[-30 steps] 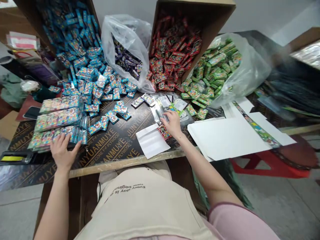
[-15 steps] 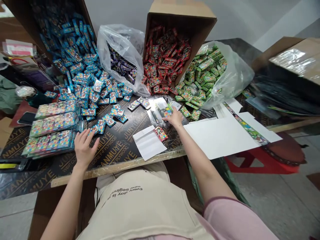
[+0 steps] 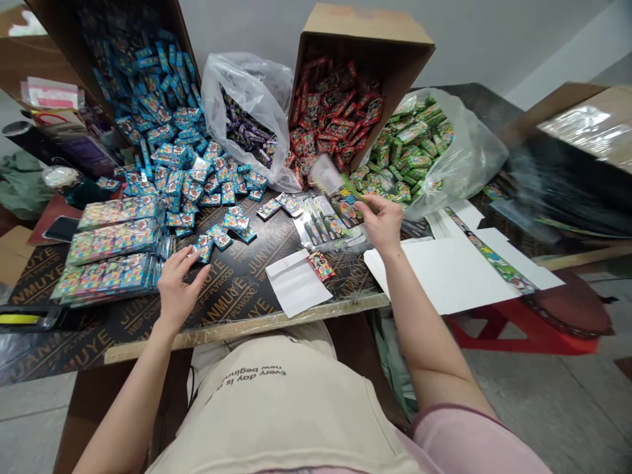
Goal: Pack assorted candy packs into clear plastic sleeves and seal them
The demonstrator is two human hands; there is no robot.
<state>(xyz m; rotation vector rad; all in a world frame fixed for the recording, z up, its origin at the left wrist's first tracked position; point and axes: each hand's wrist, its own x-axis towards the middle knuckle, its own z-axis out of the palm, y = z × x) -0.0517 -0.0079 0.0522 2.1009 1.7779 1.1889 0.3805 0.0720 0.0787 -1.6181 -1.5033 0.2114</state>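
Here, right hand [image 3: 382, 224] pinching printed packet [image 3: 345, 201], left hand [image 3: 178, 286] spread, tabletop [image 3: 244, 293] marked "PLYWOOD", apron [image 3: 296, 411] reading "Every day"

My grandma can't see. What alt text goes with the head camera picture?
A person's right hand holds a clear plastic packet over a black plywood table, while the left hand is beside a blue box. Behind lie heaps of blue boxes, purple boxes, red boxes and green boxes.
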